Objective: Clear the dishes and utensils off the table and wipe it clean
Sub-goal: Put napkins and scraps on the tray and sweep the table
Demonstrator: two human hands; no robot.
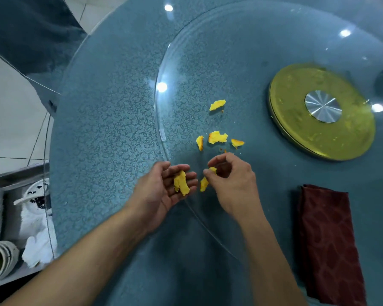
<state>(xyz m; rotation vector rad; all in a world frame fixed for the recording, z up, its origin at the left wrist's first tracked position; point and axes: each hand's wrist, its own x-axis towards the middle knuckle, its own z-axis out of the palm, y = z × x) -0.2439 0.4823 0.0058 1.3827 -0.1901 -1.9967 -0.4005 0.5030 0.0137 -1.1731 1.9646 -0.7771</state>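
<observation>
Several yellow-orange peel scraps (217,137) lie on the glass turntable (208,51) of a round blue patterned table (102,129). My left hand (164,188) is held palm up over the table, fingers relaxed, with a larger peel piece (181,183) lying on them. Just to its right, my right hand (230,182) pinches a small peel piece (212,169) between thumb and fingertips. Another peel piece (203,184) shows just below those fingertips; whether it is held I cannot tell. A folded dark red cloth (327,244) lies on the table at the right.
A gold disc with a metal hub (321,111) sits under the glass at the right. Left of the table, a cart (13,173) holds white crumpled paper (38,217) and a white bowl with green scraps (0,259). A chair covered in blue cloth (31,36) stands at the far left.
</observation>
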